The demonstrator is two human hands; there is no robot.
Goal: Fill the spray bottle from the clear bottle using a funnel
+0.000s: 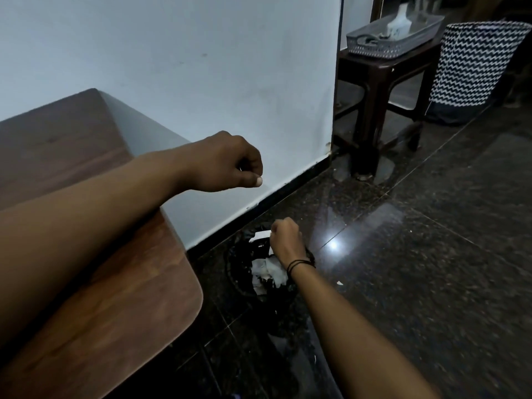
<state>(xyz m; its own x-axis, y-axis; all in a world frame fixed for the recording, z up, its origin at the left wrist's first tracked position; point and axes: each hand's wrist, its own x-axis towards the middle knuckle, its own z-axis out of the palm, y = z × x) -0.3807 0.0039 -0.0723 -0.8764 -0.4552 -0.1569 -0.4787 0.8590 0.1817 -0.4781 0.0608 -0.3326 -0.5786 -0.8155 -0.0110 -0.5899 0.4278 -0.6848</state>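
Observation:
No spray bottle, clear bottle or funnel shows in the head view. My left hand (230,164) hangs in the air past the wooden table's (115,298) right edge, fingers curled into a fist with nothing visible in it. My right hand (285,240) reaches down over a black waste bin (239,272) on the floor, fingers curled. A white paper scrap (260,235) sticks out at its fingertips, above the bin's far rim. Crumpled white tissue (269,270) lies inside the bin.
A pale wall (187,67) runs behind the table to a corner. Beyond it stands a dark stool (374,110) carrying a grey basket (388,44) with a white bottle (398,23). A zigzag-patterned hamper (475,61) stands at far right on the dark glossy floor (417,269).

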